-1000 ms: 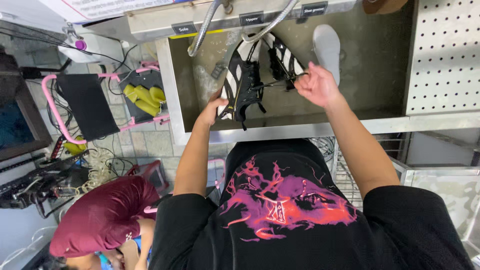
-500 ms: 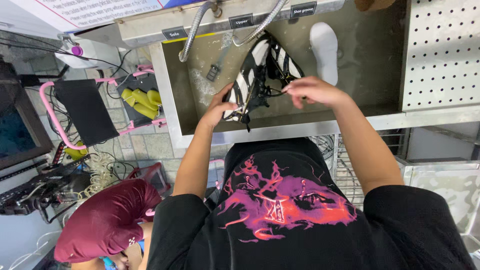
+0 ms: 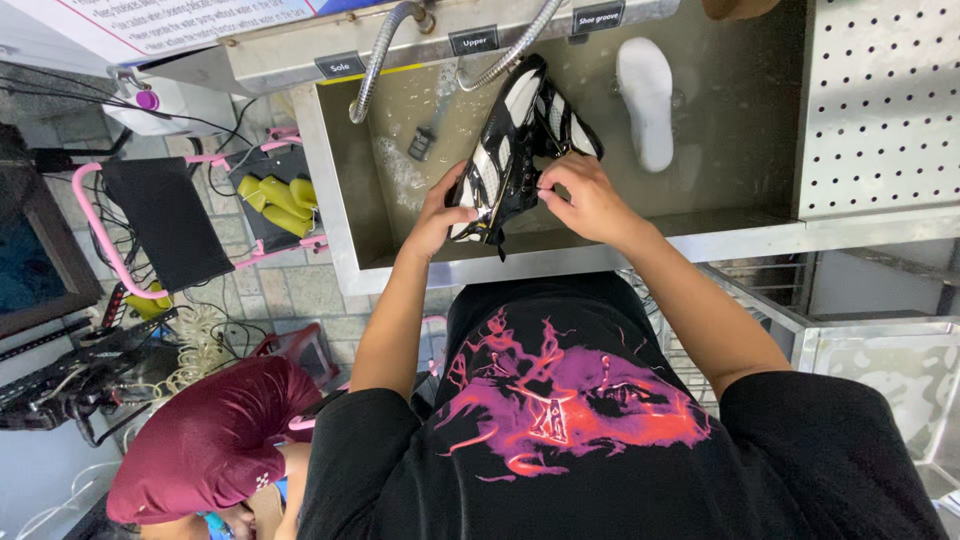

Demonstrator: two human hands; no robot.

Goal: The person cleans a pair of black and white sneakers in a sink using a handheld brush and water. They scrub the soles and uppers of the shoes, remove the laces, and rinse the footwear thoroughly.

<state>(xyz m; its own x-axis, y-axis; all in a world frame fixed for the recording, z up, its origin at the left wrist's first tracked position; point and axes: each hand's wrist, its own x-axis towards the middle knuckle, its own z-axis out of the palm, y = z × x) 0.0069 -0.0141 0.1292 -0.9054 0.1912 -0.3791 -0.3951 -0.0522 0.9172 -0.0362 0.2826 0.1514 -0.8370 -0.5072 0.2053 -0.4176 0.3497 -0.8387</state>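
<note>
While held over steel sink [image 3: 345,190], black-white shoe [image 3: 510,150] drips inside basin: left hand [image 3: 440,215] fingers clamped on side, right hand [image 3: 585,200] fingers pinching upper. White insole [image 3: 645,100] lies apart.

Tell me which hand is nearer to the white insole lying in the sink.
Right. The right hand grips the black-and-white shoe just below and left of the white insole; the left hand holds the shoe's far side, farther from the insole.
</note>
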